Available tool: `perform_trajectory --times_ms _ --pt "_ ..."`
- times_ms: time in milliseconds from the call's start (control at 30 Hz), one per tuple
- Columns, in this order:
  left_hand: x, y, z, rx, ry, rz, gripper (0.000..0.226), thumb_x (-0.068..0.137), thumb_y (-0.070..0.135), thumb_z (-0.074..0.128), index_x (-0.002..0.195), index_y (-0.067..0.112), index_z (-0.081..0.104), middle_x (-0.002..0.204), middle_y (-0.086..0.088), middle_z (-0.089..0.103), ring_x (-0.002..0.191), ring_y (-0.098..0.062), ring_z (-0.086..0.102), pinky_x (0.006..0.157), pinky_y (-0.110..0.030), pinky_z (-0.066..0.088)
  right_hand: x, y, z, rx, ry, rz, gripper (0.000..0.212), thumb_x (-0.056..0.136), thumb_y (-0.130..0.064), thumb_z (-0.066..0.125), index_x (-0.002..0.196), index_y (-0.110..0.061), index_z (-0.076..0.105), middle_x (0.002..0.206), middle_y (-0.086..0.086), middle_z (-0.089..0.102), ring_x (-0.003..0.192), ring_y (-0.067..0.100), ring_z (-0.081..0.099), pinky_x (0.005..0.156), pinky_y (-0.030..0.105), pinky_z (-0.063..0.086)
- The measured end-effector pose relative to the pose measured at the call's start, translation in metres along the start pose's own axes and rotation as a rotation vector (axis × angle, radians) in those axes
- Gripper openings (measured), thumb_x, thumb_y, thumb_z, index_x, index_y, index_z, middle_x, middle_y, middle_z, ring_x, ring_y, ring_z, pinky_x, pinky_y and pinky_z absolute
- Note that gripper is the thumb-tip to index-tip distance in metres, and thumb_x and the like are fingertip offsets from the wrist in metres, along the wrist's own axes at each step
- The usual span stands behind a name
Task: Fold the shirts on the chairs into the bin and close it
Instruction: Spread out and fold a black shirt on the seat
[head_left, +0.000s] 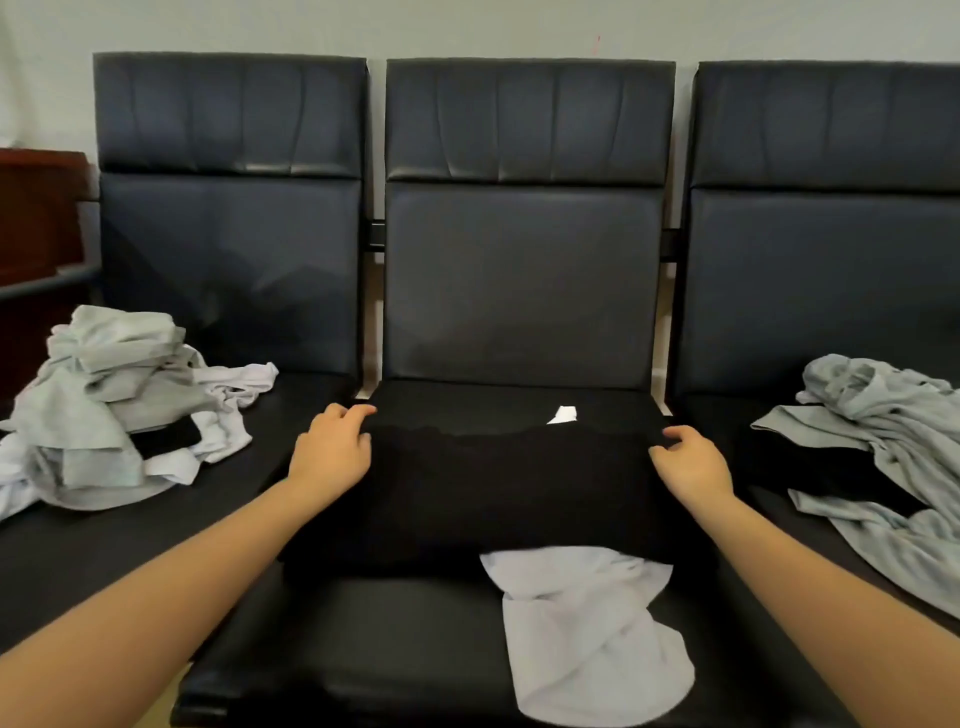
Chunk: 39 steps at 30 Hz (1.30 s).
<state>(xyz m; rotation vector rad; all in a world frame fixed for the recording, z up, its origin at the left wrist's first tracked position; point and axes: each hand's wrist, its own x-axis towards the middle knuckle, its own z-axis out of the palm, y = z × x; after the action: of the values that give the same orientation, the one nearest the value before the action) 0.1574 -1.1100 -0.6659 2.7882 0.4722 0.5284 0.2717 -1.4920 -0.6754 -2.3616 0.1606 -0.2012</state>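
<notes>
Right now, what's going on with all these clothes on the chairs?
A person is folding a black shirt on the middle chair. The left hand and right hand each hold its far edge at a corner. A white garment pokes out from under it toward the front. Crumpled grey and white clothes sit piled on the left chair, more grey ones on the right. No bin is in view.
</notes>
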Motion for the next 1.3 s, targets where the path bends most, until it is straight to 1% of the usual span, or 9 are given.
perform_trajectory --times_ms 100,167,267,400,600,700,833,1100,1300 --pt "-0.04 0.015 0.007 -0.129 -0.041 0.049 0.043 0.097 0.033 0.05 0.139 0.023 0.048 0.135 -0.009 0.047 0.126 -0.029 0.044 0.103 -0.043 0.039 -0.034 0.001 -0.009 -0.09 -0.014 -0.003 0.056 0.09 -0.036 0.061 0.137 -0.01 0.047 0.133 0.014 0.054 0.122 0.034 0.052 0.097 0.041 0.045" --pt "-0.065 0.022 0.012 -0.033 -0.107 0.082 0.046 0.099 0.041 0.043 0.142 0.027 0.043 0.142 -0.004 0.043 0.132 -0.024 0.04 0.107 -0.041 0.035 -0.056 0.003 -0.011 -0.216 -0.041 -0.023 0.061 0.092 -0.04 0.06 0.14 -0.007 0.042 0.135 0.016 0.052 0.124 0.034 0.05 0.096 0.041 0.045" --pt "-0.085 0.024 0.012 0.18 -0.196 0.13 0.049 0.102 0.046 0.029 0.148 0.03 0.034 0.151 -0.002 0.033 0.139 -0.023 0.031 0.113 -0.038 0.024 -0.078 0.005 -0.018 -0.298 -0.086 -0.058 0.049 0.096 -0.032 0.055 0.135 -0.005 0.046 0.133 0.016 0.054 0.124 0.032 0.05 0.095 0.037 0.044" --pt "-0.101 0.028 0.003 0.217 -0.293 0.125 0.051 0.103 0.045 0.025 0.151 0.028 0.028 0.155 -0.003 0.027 0.142 -0.025 0.023 0.114 -0.039 0.02 -0.096 0.011 -0.024 -0.186 -0.061 -0.099 0.039 0.096 -0.022 0.054 0.133 -0.007 0.055 0.134 0.014 0.056 0.124 0.031 0.052 0.098 0.035 0.042" --pt "-0.121 0.024 -0.001 0.166 -0.175 0.163 0.046 0.102 0.041 0.032 0.145 0.026 0.04 0.148 -0.002 0.038 0.136 -0.022 0.034 0.109 -0.036 0.029 -0.1 0.016 -0.029 0.137 0.078 -0.093 0.029 0.097 -0.014 0.049 0.121 -0.002 0.061 0.123 0.014 0.061 0.117 0.032 0.054 0.096 0.034 0.04" --pt "-0.117 0.024 -0.004 0.133 -0.209 0.153 0.045 0.101 0.041 0.035 0.144 0.027 0.041 0.147 -0.002 0.039 0.136 -0.022 0.035 0.109 -0.038 0.03 -0.092 0.021 -0.027 0.352 0.033 0.078 0.032 0.095 -0.02 0.056 0.122 -0.004 0.062 0.125 0.014 0.061 0.117 0.029 0.055 0.098 0.036 0.042" --pt "-0.113 0.024 -0.007 0.15 -0.262 0.16 0.046 0.101 0.043 0.035 0.145 0.027 0.039 0.147 -0.002 0.038 0.136 -0.023 0.034 0.108 -0.039 0.031 -0.09 0.017 -0.024 0.21 -0.123 0.095 0.062 0.082 -0.041 0.071 0.131 -0.006 0.057 0.13 0.011 0.059 0.121 0.029 0.055 0.103 0.041 0.044" --pt "-0.114 0.022 -0.01 0.174 -0.243 0.22 0.047 0.101 0.044 0.033 0.145 0.028 0.038 0.146 0.0 0.039 0.135 -0.021 0.035 0.108 -0.038 0.032 -0.095 0.012 -0.017 0.268 0.04 -0.026 0.047 0.092 -0.017 0.062 0.136 -0.008 0.052 0.135 0.007 0.055 0.126 0.027 0.051 0.108 0.041 0.041" --pt "-0.114 0.02 -0.011 0.158 -0.228 0.239 0.047 0.101 0.045 0.033 0.145 0.028 0.038 0.146 0.0 0.039 0.134 -0.02 0.035 0.109 -0.037 0.032 -0.086 0.004 -0.013 0.603 0.03 0.216 0.047 0.088 -0.007 0.066 0.134 -0.008 0.055 0.135 0.014 0.055 0.125 0.03 0.052 0.107 0.043 0.041"
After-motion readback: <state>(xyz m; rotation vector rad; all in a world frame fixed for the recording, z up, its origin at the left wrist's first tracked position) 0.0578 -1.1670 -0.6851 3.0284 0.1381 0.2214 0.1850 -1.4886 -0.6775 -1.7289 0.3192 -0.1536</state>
